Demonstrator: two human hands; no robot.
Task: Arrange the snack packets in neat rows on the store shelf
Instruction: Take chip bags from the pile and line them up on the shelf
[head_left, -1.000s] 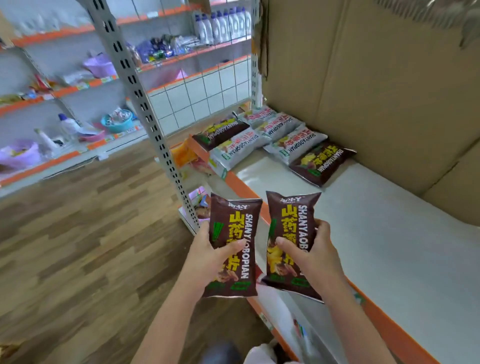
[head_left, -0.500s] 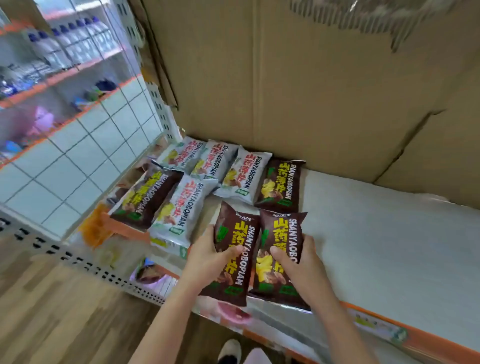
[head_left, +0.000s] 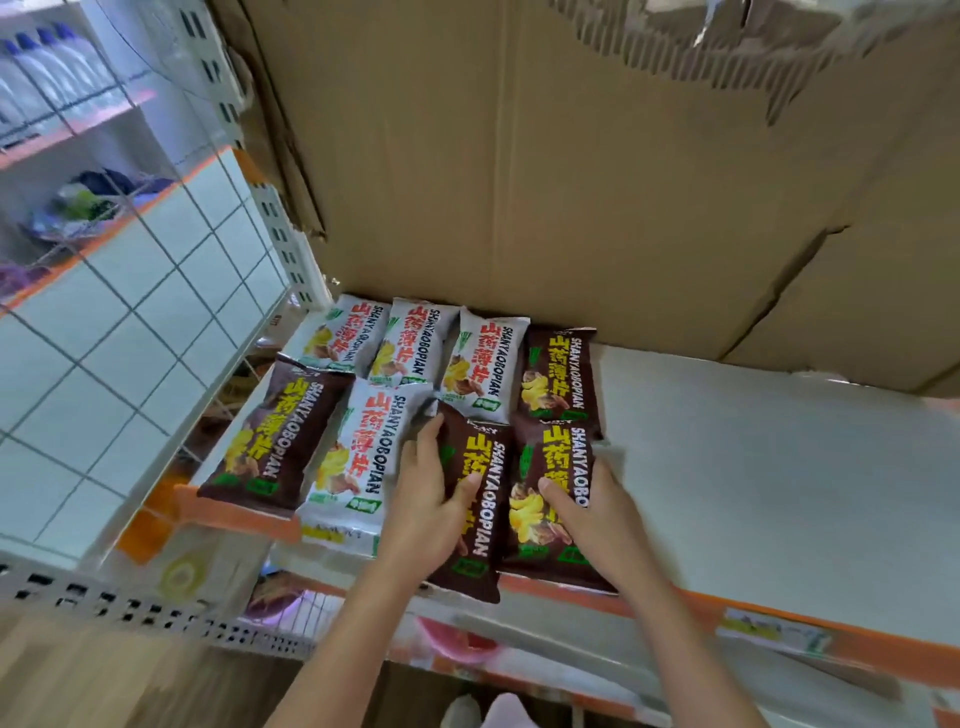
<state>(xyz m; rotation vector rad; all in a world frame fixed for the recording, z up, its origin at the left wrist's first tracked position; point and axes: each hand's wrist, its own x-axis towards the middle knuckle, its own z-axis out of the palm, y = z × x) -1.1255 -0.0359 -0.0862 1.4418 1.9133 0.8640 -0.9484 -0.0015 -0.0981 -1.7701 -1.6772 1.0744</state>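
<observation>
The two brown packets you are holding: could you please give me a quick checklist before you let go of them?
1. Left hand grips its brown packet: ok.
2. Right hand grips the other brown packet: ok.
3. Both packets in line with the front row: ok.
4. Bottom edges fully on the shelf: not ok, they overhang the orange edge.
5. Free space to the right: ok.
</observation>
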